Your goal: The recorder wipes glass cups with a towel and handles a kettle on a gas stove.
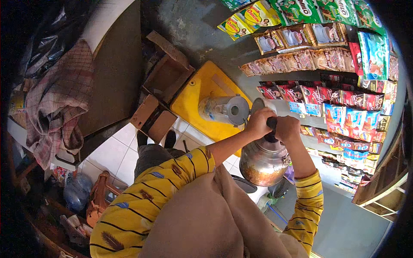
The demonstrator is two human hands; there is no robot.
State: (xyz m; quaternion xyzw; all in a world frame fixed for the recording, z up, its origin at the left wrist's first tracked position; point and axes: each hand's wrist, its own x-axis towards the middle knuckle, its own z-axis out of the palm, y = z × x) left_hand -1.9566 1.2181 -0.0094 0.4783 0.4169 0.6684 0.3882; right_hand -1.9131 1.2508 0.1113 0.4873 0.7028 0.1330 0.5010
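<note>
Both of my hands are closed around the black handle of a large metal kettle (265, 164). My left hand (263, 122) grips the handle's left side, and my right hand (288, 128) grips it from the right. The kettle's dull body has brown stains, and it hangs in front of me beside a yellow table (219, 129). A clear plastic pitcher (211, 108) with a grey top lies or leans on that table, left of my hands; its exact tilt is hard to tell. Just beyond my fingers shows a pale round rim (258, 104), partly hidden.
Many strips of drink sachets (322, 93) hang on the wall at right. Open cardboard boxes (167, 75) adjoin the table. A checked cloth (61, 100) drapes at left near a dark tabletop (113, 71). A plastic water bottle (77, 190) stands low on the left, above white floor tiles (109, 153).
</note>
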